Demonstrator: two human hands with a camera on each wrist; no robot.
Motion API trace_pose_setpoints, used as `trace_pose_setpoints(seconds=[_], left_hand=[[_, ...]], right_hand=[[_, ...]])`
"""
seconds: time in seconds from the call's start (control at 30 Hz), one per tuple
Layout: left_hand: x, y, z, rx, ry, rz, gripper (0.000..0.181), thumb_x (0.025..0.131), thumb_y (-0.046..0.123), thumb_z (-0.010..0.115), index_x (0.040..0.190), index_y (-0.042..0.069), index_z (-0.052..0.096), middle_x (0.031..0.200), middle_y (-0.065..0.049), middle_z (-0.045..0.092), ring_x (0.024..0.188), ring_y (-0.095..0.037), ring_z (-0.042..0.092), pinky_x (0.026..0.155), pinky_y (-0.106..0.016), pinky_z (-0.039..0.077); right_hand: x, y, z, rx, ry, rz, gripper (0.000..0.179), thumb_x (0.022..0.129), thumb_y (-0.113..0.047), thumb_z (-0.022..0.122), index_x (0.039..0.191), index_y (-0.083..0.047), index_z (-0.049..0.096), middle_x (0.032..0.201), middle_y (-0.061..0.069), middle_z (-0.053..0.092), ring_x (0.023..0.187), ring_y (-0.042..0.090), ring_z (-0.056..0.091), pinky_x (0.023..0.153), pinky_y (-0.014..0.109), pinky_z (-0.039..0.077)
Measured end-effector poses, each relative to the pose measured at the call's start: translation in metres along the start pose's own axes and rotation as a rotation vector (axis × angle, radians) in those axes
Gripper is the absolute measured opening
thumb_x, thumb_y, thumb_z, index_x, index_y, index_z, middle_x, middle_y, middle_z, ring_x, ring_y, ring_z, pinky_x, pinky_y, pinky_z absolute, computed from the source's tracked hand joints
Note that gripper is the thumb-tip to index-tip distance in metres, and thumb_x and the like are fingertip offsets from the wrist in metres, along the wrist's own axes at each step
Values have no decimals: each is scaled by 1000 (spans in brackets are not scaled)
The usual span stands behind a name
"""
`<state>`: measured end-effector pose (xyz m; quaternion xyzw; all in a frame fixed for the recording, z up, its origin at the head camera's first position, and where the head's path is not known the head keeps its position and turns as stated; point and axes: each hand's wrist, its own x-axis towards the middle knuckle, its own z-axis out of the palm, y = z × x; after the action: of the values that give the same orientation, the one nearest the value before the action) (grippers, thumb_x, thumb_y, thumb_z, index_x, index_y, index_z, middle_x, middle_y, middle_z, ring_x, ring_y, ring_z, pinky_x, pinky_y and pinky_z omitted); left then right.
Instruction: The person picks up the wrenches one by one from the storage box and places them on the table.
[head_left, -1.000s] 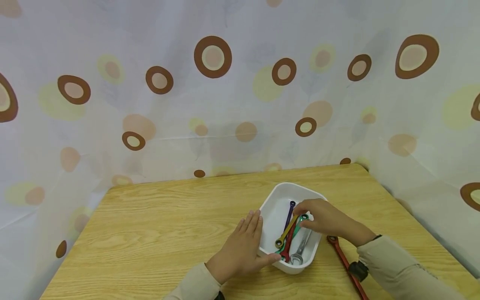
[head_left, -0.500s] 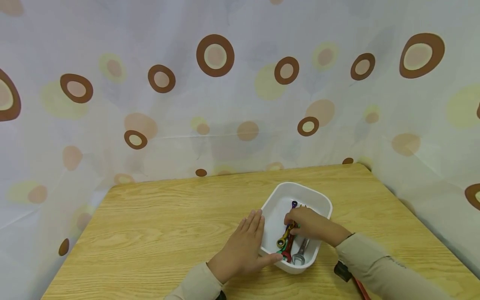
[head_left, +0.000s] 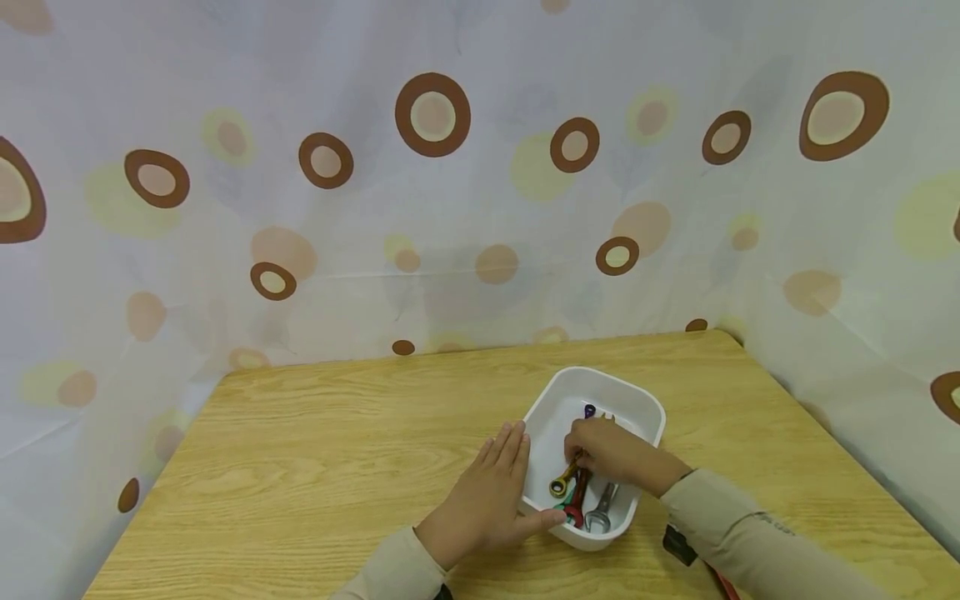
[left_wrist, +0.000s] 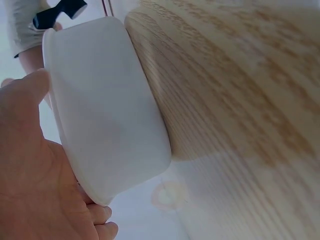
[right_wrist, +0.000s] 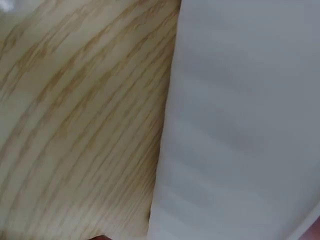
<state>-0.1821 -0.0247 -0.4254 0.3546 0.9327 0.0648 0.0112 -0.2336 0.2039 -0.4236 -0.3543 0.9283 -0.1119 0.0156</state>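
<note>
Right hand (head_left: pixel 611 454) pinches a gold wrench (head_left: pixel 558 486) inside the white tub (head_left: pixel 543 442), presumably stiff, slick, light metal best held mid-shank; left hand (head_left: pixel 480 504), fingers straight, rests against the tub's side; silver wrench (head_left: pixel 599 514) lies within the tub.

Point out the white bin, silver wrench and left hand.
White bin (left_wrist: pixel 106 110), left wrist view: outer side wall
Silver wrench (head_left: pixel 603 505), head view: shaft near open end
Left hand (head_left: pixel 482 502), head view: back of hand
</note>
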Motion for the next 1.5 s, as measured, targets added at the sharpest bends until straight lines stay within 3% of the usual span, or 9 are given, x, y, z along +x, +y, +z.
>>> trace_pose_setpoints(seconds=[0.27, 0.47, 0.83, 1.2, 1.5], left_hand=[[-1, 1, 2, 18, -9, 4, 104, 87, 79, 20, 151, -4, 18, 159, -19, 10, 147, -32, 9, 116, -44, 22], [-2, 2, 1, 21, -13, 10, 103, 87, 78, 20, 151, -4, 19, 158, -20, 10, 146, -32, 10, 115, -44, 22], [-2, 1, -2, 16, -27, 1, 103, 88, 78, 20, 151, -3, 16, 159, -19, 8, 147, -32, 7, 116, -44, 21], [-1, 0, -1, 19, -8, 8, 104, 87, 78, 18, 151, -4, 17, 159, -20, 9, 147, -32, 9, 116, -44, 21], [-2, 0, 0, 17, -2, 6, 105, 87, 79, 17, 151, -4, 17, 158, -20, 10, 146, -32, 9, 115, -45, 22]], right_hand=[[-1, -4, 5, -62, -25, 47, 15, 79, -4, 74, 77, -17, 67, 77, -7, 55, 73, 10, 51, 67, 29, 46], [-4, -5, 8, -108, 7, 47, 17, 78, -9, 76, 77, -19, 62, 78, -8, 54, 73, 11, 49, 66, 29, 45], [1, -4, 3, -11, -2, 4, 21, 77, 0, 75, 74, -15, 60, 75, -8, 54, 70, 6, 49, 68, 27, 47], [1, 0, 2, -34, -3, -52, 22, 76, 0, 75, 78, -16, 60, 77, -8, 56, 72, 7, 51, 69, 29, 48], [1, 3, -3, -10, -48, -58, 23, 81, 3, 69, 77, -18, 60, 74, -10, 56, 67, 2, 44, 63, 21, 43]])
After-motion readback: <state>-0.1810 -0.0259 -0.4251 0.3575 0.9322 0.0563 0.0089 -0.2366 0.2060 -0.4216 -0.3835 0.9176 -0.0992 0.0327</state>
